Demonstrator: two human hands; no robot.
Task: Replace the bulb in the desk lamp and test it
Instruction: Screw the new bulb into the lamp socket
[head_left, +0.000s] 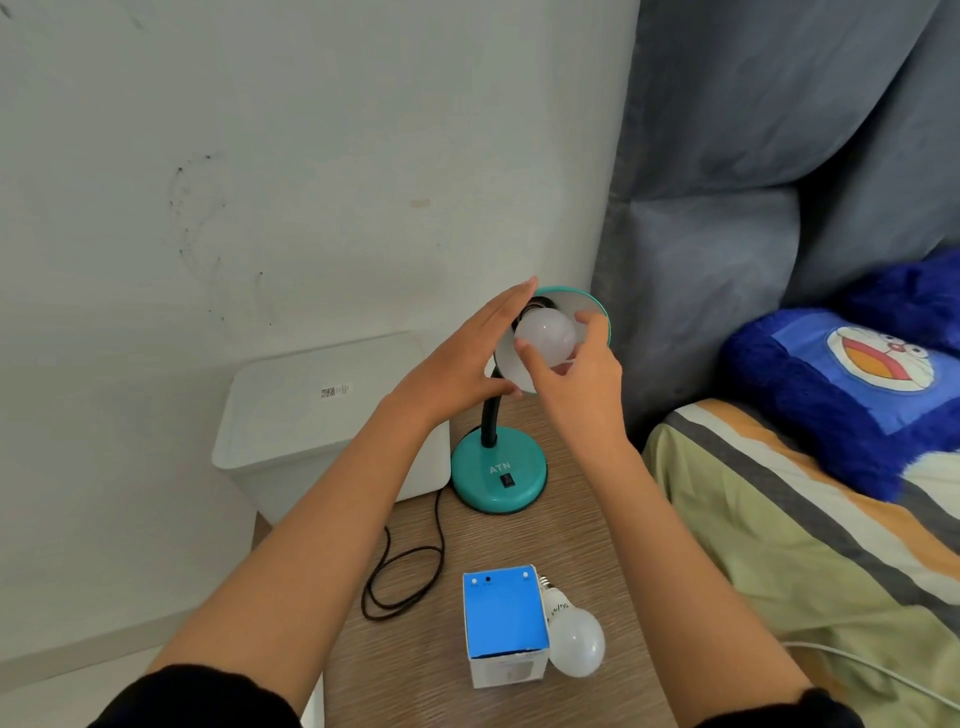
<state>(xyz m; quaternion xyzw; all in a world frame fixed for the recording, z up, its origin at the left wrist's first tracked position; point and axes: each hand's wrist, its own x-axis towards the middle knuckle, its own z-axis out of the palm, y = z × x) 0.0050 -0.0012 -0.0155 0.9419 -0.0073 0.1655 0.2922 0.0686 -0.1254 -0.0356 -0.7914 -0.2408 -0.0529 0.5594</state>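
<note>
Right hand (576, 384) has its fingertips (587, 318) curled around the frosted bulb (545, 335), thumb on the near side, index and others over the far side, so a closed pinch grip on the globe. Bulb sits inside the lamp shade (582, 306), neck pointing into the dark socket at the back of the shade; can't tell how far the thread is seated. Left hand (462, 358) is flat and mostly extended, fingers together, palm pressed against the outside left of the shade, thumb hooked under its lower rim; fingers wrap nothing, just bracing. Shade is teal outside, white inside, tilted toward the camera on a black gooseneck (489, 421) that runs down to a round teal lamp base (498, 478) with a black rocker switch (506, 480) and "ATN" lettering. Base stands on a wood-grain bedside table (415, 649), far end. Black power cord (400, 577) loops on the tabletop left of centre. Nearer the camera, a blue-topped bulb box (504, 623) stands on the table, with a second bulb (574, 639) lying on its side just right of it, touching or nearly so, screw cap pointing away. White plastic bin (311, 415) sits left of the table against the wall. Bed with striped sheet (779, 519) on the right, blue plush pillow (841, 395) on it, blue-grey curtain (727, 156) behind.
</note>
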